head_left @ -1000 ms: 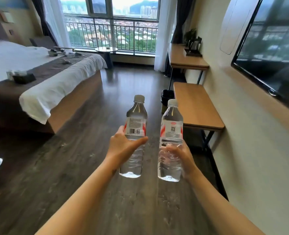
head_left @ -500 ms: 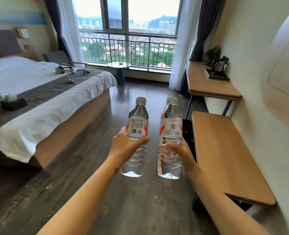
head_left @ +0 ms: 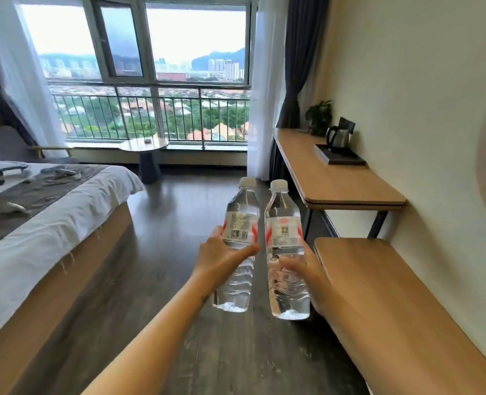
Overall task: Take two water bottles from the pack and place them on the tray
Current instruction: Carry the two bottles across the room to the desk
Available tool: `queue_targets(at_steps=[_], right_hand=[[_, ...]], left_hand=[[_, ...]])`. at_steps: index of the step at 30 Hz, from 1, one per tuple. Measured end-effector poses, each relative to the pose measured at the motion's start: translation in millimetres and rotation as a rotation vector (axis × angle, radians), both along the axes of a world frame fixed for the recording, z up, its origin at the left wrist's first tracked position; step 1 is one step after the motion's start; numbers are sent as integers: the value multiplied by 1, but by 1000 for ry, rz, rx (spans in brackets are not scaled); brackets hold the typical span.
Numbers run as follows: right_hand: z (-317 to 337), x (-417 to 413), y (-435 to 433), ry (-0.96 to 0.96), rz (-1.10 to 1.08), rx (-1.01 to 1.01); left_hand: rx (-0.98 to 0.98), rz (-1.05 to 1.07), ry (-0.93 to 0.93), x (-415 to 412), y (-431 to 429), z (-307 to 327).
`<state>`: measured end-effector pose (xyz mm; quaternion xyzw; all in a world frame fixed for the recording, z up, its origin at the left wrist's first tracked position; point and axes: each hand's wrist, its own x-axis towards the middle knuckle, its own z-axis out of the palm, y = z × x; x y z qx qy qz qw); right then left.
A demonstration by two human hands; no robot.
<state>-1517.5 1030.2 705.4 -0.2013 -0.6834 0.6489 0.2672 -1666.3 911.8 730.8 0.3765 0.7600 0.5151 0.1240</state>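
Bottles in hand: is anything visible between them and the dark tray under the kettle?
Nothing visible. The left bottle and right bottle face open floor, and the tray has bare surface before the kettle.

Bed (head_left: pixel 45 229) at left, grey runner (head_left: pixel 28 201) across it. Round table (head_left: pixel 145 145) by window (head_left: pixel 150 72). Desk (head_left: pixel 338 181) along right wall, kettle (head_left: pixel 337 138) and plant (head_left: pixel 319 115) at far end. Bench (head_left: pixel 401 309) nearer, lower.

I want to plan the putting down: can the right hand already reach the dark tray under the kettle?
Probably not yet: the right hand, holding a clear plastic water bottle, is well short of the dark tray on the far wooden desk.
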Motion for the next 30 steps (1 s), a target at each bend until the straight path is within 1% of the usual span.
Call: queue_targets(at_steps=[3,8,10,15,20,22,26,28,30], right_hand=[[12,-57,63,23,-55,2],[4,-172,173,82,-103,9],[0,-226,223,120,-108,15],[13,-354,347,127,-78,25],[25,-465,461,155,-44,-97],[22,-502,504,155,-75,-114],[6,-568,591,152,-182,-86],[-2,-603,636,141,-232,-49],[-5,-634,681,129,-311,-54]], left_hand=[[-5,-29,11,-67,66,5],[15,-30,52,-187,183,-8],[23,-24,79,-239,237,-11],[33,1,95,-363,359,6],[47,4,94,-474,459,23],[59,3,81,-515,500,22],[63,-69,56,-593,602,9],[66,-140,49,-631,661,3],[64,-218,57,-665,720,2]])
